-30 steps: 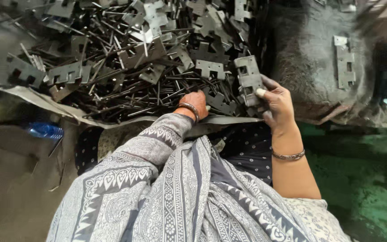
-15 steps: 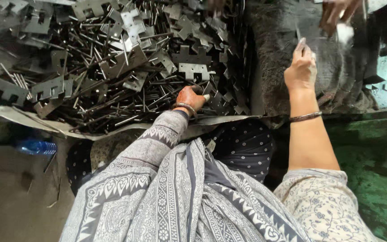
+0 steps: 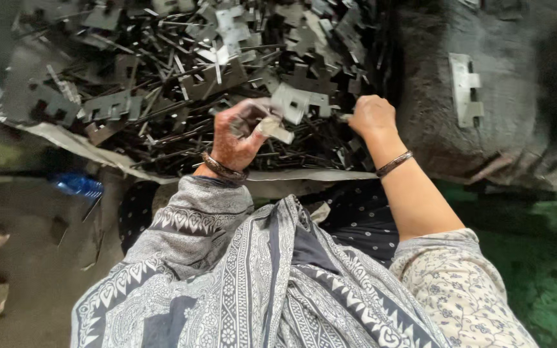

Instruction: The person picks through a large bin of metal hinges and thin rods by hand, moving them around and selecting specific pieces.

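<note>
Heaped across the dark tabletop (image 3: pixel 53 138) lies a big pile of flat grey notched metal pieces and thin rods (image 3: pixel 182 71). At its near edge, the left hand (image 3: pixel 240 132), wearing a dark bangle, is lifted and its fingers (image 3: pixel 253 119) pinch a small pale metal piece (image 3: pixel 277 131). Just beside it, the right hand (image 3: pixel 372 116) rests on the pile with fingers curled shut, and one long grey notched metal plate (image 3: pixel 465 89) lies apart on a dark lumpy mat (image 3: pixel 517 122).

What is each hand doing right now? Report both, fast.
Left hand: closed on a light metal plate.
Right hand: down in the pile of metal pieces; grip cannot be told.
</note>
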